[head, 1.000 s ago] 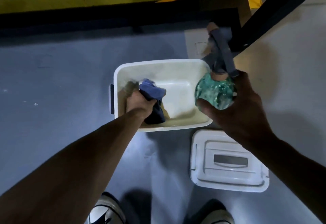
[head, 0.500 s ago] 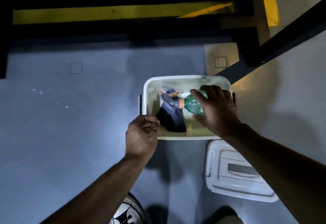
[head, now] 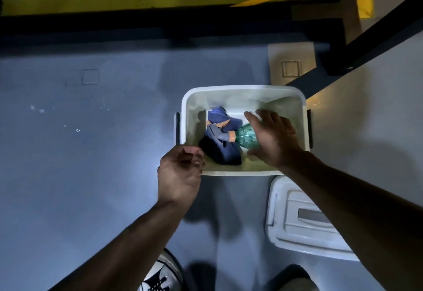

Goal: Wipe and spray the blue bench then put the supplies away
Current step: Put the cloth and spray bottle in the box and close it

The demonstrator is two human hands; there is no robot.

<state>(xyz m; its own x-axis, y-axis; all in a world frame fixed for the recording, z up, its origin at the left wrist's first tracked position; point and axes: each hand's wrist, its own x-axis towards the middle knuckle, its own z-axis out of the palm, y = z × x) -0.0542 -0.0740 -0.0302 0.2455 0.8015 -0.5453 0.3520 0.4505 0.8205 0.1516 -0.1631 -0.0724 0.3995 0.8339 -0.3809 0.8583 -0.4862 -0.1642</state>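
Over the white bin [head: 242, 94] the right hand [head: 272, 139] hovers, grip loose and spread above the green spray bottle [head: 246, 138]; bottle lies sideways just left of it on the blue cloth [head: 223, 153]; left hand [head: 180, 174] curled, empty, at the bin's near-left corner; lid [head: 304, 219] below the right hand on the floor.

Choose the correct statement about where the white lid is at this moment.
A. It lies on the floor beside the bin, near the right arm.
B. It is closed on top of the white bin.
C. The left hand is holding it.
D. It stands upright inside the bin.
A: the white lid lies flat on the floor, apart from the open white bin, partly under the right forearm.
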